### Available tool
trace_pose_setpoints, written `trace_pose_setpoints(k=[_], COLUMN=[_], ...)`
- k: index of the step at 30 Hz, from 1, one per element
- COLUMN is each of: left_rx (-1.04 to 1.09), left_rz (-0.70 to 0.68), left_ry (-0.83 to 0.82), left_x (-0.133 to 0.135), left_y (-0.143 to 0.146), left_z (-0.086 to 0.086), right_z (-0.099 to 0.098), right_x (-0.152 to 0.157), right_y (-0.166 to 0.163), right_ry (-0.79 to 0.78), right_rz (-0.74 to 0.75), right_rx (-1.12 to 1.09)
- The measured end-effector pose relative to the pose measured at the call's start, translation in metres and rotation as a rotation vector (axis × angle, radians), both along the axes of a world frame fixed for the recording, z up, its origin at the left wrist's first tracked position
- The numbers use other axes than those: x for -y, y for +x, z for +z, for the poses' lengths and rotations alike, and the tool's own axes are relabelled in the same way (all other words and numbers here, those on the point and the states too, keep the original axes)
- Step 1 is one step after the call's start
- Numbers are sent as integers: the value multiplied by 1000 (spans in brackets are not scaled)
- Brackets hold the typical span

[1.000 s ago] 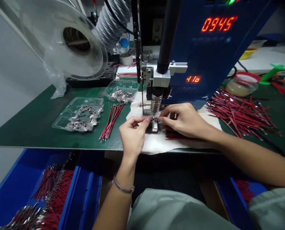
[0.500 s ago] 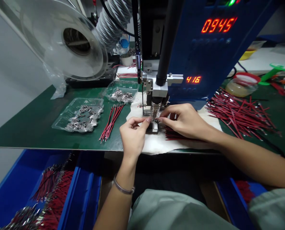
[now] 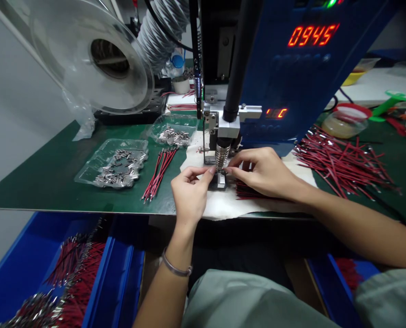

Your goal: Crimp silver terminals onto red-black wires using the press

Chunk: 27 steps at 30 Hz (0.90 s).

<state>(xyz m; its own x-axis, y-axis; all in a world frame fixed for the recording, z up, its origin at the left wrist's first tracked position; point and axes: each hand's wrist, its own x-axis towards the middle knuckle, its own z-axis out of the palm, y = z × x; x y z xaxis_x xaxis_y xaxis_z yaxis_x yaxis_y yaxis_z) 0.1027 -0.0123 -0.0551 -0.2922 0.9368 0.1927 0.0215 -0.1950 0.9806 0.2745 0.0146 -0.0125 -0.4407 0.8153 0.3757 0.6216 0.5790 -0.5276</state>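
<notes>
My left hand (image 3: 192, 187) pinches at the left side of the spring-wrapped tip (image 3: 222, 157) of a blue machine (image 3: 288, 77). What sits between its thumb and forefinger is too small to make out. From the right, my right hand (image 3: 260, 169) pinches close to the same tip, and its held piece is hidden too. Just below the fingers is a small metal fixture block (image 3: 221, 181). Red and black wires (image 3: 249, 191) lie under my right hand on a white cloth (image 3: 223, 207).
Two clear trays (image 3: 83, 171) of small metal parts stand left, beside a small wire bundle (image 3: 159, 175). A large heap of red wires (image 3: 342, 161) lies right. A clear reel (image 3: 86, 54) hangs upper left. Blue bins (image 3: 120, 273) with wires sit below the table edge.
Both hands stay almost exactly where they were at the tip. The machine's lower display has changed from 416 to a partly lit reading; the upper one still reads 0945.
</notes>
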Motion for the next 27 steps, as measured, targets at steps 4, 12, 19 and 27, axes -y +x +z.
trace_pose_setpoints(k=[4,12,19,27], left_rx=[8,37,-1,42], left_rz=[-11,-14,-10,-32], left_ry=[9,-3,12,10], left_x=[-1,0,0,1], left_y=[0,-1,0,-1], left_z=[-1,0,0,0], right_z=[0,-1,1,-3], right_x=[0,0,1,-2], right_y=[0,0,-1,3], right_ry=[4,6,25,156], right_rz=[-1,-4,-2,63], right_rx=[-5,-2,13,35])
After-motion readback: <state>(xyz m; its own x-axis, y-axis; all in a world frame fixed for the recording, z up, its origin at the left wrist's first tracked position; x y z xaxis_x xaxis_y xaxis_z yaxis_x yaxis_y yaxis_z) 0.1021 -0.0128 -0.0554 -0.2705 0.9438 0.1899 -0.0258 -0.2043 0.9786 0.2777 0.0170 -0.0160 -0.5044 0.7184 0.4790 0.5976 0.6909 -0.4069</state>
